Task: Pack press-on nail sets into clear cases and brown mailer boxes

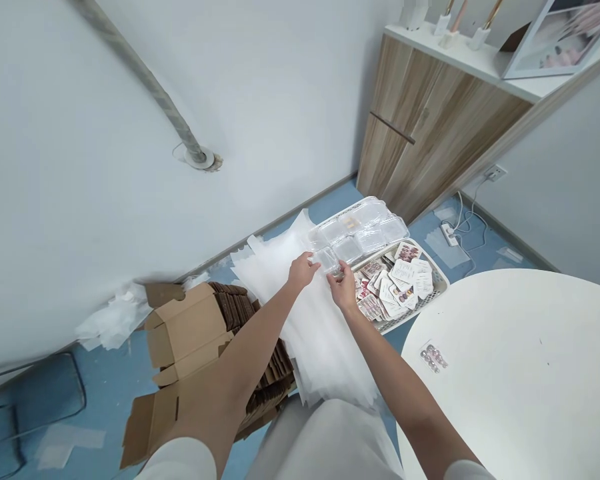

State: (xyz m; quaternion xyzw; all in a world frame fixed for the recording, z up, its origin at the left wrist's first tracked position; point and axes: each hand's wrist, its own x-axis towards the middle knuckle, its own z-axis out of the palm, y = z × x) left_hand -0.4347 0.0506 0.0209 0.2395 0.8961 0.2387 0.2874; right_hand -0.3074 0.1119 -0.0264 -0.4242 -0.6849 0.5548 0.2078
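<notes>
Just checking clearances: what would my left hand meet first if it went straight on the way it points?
Past the clear pack at its fingertips, the left hand would probably meet the other clear packs in the upper basket; one view leaves the depth unclear.

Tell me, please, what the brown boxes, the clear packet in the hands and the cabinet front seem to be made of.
Brown boxes: probably cardboard, matt, with fold lines.
Clear packet: likely plastic, glossy, as it shines and looks see-through.
Cabinet front: matt-looking wood grain; real wood or laminate, I cannot tell.
</notes>
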